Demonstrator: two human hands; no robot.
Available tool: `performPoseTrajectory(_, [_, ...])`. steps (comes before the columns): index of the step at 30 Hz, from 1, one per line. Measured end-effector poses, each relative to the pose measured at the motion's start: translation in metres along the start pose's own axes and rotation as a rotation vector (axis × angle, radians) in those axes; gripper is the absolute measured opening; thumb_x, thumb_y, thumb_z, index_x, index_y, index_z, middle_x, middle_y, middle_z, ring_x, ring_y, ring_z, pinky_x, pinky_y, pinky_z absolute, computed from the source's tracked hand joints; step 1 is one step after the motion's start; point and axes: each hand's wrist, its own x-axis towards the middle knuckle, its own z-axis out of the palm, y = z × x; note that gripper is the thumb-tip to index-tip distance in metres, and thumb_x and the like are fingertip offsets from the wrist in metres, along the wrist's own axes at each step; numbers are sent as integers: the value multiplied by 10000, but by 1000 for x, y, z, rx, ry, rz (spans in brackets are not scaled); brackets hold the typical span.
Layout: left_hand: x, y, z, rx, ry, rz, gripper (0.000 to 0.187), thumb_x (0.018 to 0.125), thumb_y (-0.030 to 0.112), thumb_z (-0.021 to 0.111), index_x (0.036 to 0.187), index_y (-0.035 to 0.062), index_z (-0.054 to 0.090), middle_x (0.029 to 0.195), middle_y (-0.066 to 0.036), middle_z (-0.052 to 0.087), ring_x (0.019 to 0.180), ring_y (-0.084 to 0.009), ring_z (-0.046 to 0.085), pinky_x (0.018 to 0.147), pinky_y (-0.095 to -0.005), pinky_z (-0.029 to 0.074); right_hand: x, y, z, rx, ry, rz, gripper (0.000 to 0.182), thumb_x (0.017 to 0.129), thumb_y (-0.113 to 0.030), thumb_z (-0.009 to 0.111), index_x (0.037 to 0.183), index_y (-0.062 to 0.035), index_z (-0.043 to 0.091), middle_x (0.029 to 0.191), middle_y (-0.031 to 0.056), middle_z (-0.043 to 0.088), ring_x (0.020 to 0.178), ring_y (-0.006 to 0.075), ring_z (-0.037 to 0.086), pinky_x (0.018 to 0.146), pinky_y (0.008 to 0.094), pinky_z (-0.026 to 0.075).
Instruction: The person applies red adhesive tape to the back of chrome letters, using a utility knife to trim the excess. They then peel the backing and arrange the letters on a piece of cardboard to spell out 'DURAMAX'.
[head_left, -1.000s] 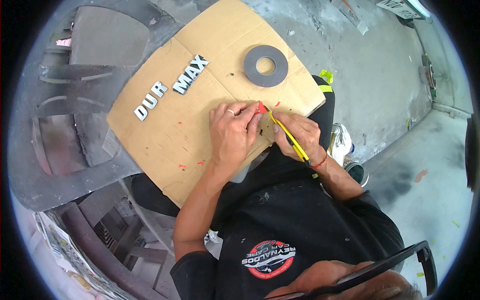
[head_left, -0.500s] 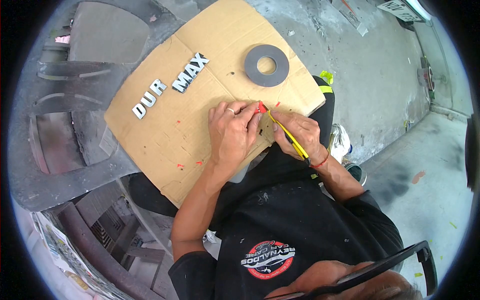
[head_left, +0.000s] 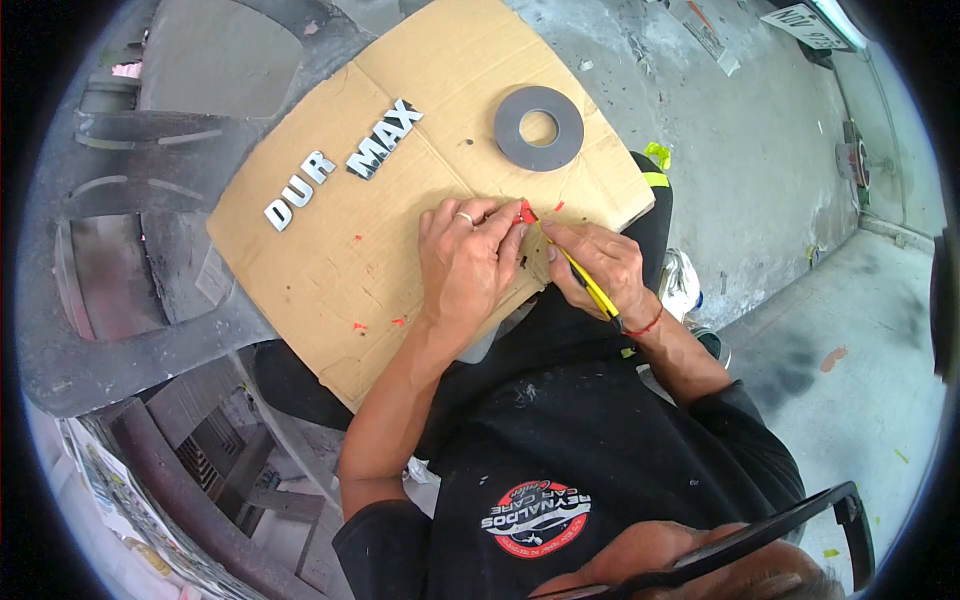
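Observation:
My left hand [head_left: 463,255], with a ring on one finger, pinches a small red-faced piece [head_left: 526,214] near the cardboard's close edge. Its shape is mostly covered by my fingertips. In my right hand [head_left: 600,265] is a yellow and black utility knife [head_left: 592,288], its tip against or very close to the red piece. The sheet of cardboard [head_left: 300,300] lies beneath both hands. Silver letters reading DUR [head_left: 300,190] and MAX [head_left: 385,138] lie farther up the sheet. A roll of dark grey tape [head_left: 507,128] rests flat beyond my hands.
Small red scraps [head_left: 360,327] are scattered over the cardboard. A grey, dusty plastic chair [head_left: 150,375] stands under and left of the sheet. To the right, the concrete floor [head_left: 770,180] reaches a pale wall, with a licence plate [head_left: 805,28] at upper right.
The knife tip has shifted slightly at the red piece, and both hands keep their grips. The view has moved a little; letters and tape roll stay put on the cardboard.

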Motion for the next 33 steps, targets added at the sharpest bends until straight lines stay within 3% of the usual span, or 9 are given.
performPoseTrajectory(5, [0,-1,1,19,27,51,246,839,135,815,1079,81,812,945,-36,709,861,-240,610,785,-406,430,1,-2,-3,8,-40,13,351,797,68,737,1147,42,728,859,153,742,719,272,740,664,354,599])
performPoseTrajectory(8, [-3,1,3,35,30,21,235,844,147,823,1075,104,819,976,-68,738,886,-273,643,801,-415,453,3,-5,-6,-10,-72,28,361,787,66,741,1146,37,730,857,147,741,724,271,739,666,350,601])
performPoseTrajectory(13, [-3,2,4,51,63,52,229,835,119,819,1061,77,813,972,-84,744,886,-285,649,808,-422,463,4,-8,-8,-48,-83,-13,394,787,20,764,1178,22,710,739,117,647,627,273,664,590,369,559])
performPoseTrajectory(17, [-3,2,4,59,64,56,217,837,115,815,1049,68,811,973,-90,744,886,-290,650,812,-428,467,0,-6,-7,-59,-64,-31,373,799,19,751,1169,26,713,783,136,678,655,277,686,600,366,564])
performPoseTrajectory(22, [-2,-2,5,3,65,45,204,840,98,808,1041,62,812,966,-99,742,877,-298,649,813,-431,468,-2,-14,-13,56,76,177,285,823,32,729,1108,38,726,911,172,743,775,297,743,686,357,595])
performPoseTrajectory(26, [-2,0,4,2,40,31,208,836,101,814,1042,65,813,967,-91,744,874,-299,649,812,-429,468,5,-13,-9,81,33,93,226,818,40,721,1044,40,733,941,173,755,868,335,753,824,408,599])
performPoseTrajectory(33, [-2,-1,3,-14,59,32,214,836,111,820,1046,71,813,972,-73,749,873,-288,650,814,-419,464,5,-14,-2,4,78,100,197,865,55,700,1060,57,732,964,185,752,898,341,748,841,384,595])
